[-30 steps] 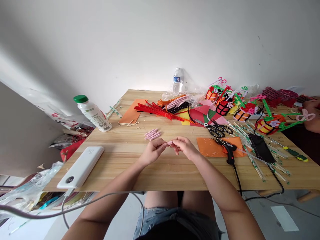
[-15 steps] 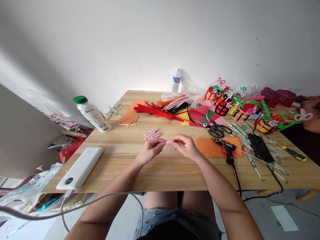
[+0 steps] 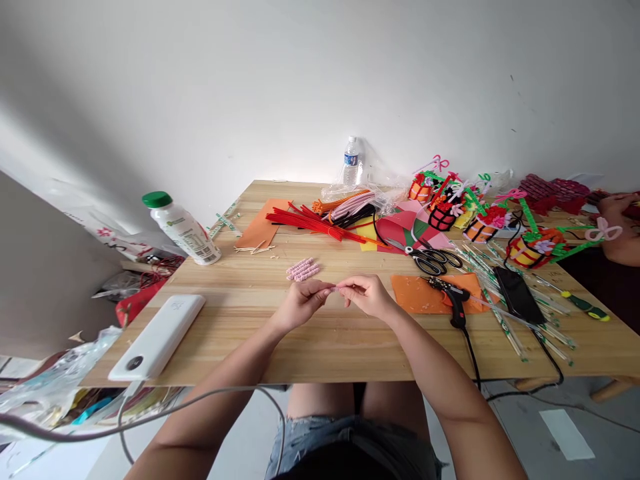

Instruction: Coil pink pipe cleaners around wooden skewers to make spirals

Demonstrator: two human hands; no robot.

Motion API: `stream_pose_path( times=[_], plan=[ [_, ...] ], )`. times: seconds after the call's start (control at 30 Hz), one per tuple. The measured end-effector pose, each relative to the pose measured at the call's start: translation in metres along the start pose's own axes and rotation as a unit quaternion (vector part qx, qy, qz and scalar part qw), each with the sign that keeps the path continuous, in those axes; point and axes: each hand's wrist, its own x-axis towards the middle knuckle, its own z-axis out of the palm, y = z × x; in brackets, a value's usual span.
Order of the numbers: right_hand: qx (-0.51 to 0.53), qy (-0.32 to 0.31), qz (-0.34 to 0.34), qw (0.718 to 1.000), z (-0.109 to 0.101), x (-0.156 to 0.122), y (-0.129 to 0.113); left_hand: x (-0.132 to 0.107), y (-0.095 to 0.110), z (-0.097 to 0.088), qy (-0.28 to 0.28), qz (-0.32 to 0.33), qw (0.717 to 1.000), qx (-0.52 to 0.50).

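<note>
My left hand (image 3: 300, 303) and my right hand (image 3: 367, 295) meet over the middle of the wooden table (image 3: 250, 333). Both pinch a small pink coiled pipe-cleaner piece (image 3: 337, 288) between their fingertips. Just beyond the hands lies a little heap of finished pink coils (image 3: 303, 269). A black glue gun (image 3: 453, 297) rests on an orange felt sheet (image 3: 425, 297) to the right of my right hand.
Black scissors (image 3: 433, 259), red pipe cleaners (image 3: 310, 223), small craft baskets (image 3: 445, 213), a black phone (image 3: 517, 295) and green sticks crowd the right. A white power bank (image 3: 157, 335) and green-capped bottle (image 3: 181, 228) sit left. Another person's hand (image 3: 617, 227) shows far right.
My hands drew slightly apart along the pink piece half a second ago, then closed together again; the view shifted a little.
</note>
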Motion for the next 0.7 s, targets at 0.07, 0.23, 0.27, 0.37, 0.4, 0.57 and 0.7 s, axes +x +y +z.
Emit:
stream_pose_path(
  times=[0.07, 0.23, 0.27, 0.37, 0.4, 0.57, 0.7],
  plan=[
    [0.02, 0.0, 0.024, 1.0, 0.001, 0.0, 0.0, 0.0, -0.003, 0.001, -0.003, -0.001, 1.0, 0.004],
    [0.109, 0.009, 0.082, 0.991, 0.005, 0.003, -0.001, 0.0, -0.007, 0.005, -0.03, -0.045, 0.997, -0.06],
    [0.137, 0.01, 0.097, 0.986, 0.006, 0.004, -0.001, 0.001, -0.007, 0.006, -0.031, -0.05, 0.996, -0.066],
    [0.208, -0.009, 0.135, 0.969, 0.007, 0.005, -0.001, 0.002, -0.007, 0.007, -0.008, -0.06, 0.997, -0.047],
    [0.224, -0.017, 0.143, 0.964, 0.007, 0.005, -0.002, 0.003, -0.008, 0.007, 0.001, -0.063, 0.997, -0.038],
    [0.23, -0.007, 0.154, 0.961, 0.007, 0.006, 0.002, 0.004, -0.011, 0.005, 0.01, -0.061, 0.996, -0.061],
    [0.167, 0.028, 0.17, 0.971, 0.009, 0.008, 0.01, 0.002, -0.014, 0.009, -0.028, -0.074, 0.993, -0.089]
  ],
)
